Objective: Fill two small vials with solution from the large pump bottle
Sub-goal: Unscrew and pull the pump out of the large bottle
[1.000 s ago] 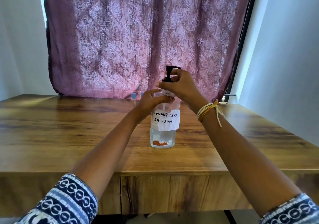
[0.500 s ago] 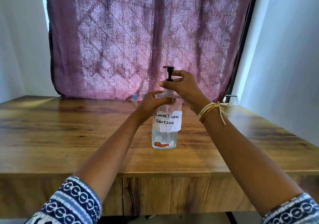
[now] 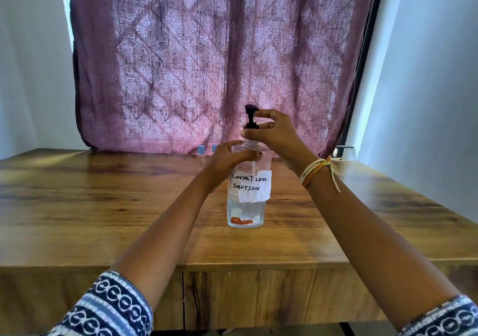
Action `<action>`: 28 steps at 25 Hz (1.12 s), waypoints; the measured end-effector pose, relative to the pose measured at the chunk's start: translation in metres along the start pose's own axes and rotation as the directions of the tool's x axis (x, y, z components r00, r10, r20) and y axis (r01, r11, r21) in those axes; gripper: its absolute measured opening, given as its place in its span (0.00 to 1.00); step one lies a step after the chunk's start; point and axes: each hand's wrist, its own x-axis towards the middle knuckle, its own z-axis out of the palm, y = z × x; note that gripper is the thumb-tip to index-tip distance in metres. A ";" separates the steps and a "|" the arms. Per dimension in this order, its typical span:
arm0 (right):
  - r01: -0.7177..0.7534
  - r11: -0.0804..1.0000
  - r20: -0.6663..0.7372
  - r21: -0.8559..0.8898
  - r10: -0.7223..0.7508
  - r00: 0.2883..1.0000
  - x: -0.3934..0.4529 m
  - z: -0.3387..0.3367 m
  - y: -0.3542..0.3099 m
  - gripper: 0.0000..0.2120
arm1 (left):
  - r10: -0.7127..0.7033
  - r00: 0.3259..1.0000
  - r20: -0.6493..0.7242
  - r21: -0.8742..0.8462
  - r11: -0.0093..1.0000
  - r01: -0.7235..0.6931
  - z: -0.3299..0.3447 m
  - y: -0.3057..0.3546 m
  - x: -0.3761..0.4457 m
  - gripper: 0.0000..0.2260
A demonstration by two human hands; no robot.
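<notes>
a wooden desk (image 3: 103, 206) stands against a mauve patterned curtain (image 3: 207, 64), with pale walls on both sides. the clear pump bottle (image 3: 247, 206), labelled contact lens solution, stands upright near the middle of the desk, with bare wood all around it. two blue caps (image 3: 201, 149) peek out at the desk's back edge. the left hand (image 3: 227, 161) wraps the bottle's shoulder, fingers curled closed. the right hand (image 3: 274, 136) pinches the black pump (image 3: 251, 117) at its collar.

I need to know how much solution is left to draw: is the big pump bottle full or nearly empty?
Nearly empty. Through the clear pump bottle, liquid shows only below the paper label, near the base.
</notes>
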 end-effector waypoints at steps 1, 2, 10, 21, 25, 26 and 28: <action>-0.007 0.999 0.013 0.041 0.007 1.000 0.001 -0.001 0.000 0.21 | 0.001 1.000 -0.001 -0.001 1.000 -0.001 0.000 0.001 0.000 0.18; -0.012 0.998 0.030 0.064 0.010 1.000 0.002 -0.002 0.001 0.19 | 0.001 1.000 -0.003 -0.006 1.000 -0.001 0.000 0.001 -0.001 0.18; 0.114 0.985 0.017 -0.126 -0.113 0.993 0.009 -0.007 -0.002 0.19 | -0.001 1.000 0.004 -0.001 1.000 0.001 -0.001 0.001 0.001 0.20; 0.167 0.986 -0.076 -0.024 -0.168 0.983 0.026 -0.028 -0.066 0.11 | -0.003 1.000 -0.007 0.066 0.998 0.004 0.002 0.008 -0.003 0.30; 0.219 0.976 -0.119 -0.014 -0.220 0.968 0.031 -0.033 -0.081 0.05 | -0.037 0.999 0.027 0.064 0.997 0.035 -0.001 0.008 -0.002 0.20; 0.222 0.975 -0.124 -0.002 -0.220 0.967 0.031 -0.034 -0.085 0.05 | -0.036 0.999 0.034 0.076 0.997 0.034 -0.002 0.008 -0.002 0.15; 0.218 0.976 -0.150 0.026 -0.212 0.966 0.031 -0.037 -0.094 0.07 | -0.038 0.999 0.031 0.092 0.995 0.035 -0.003 0.009 -0.004 0.09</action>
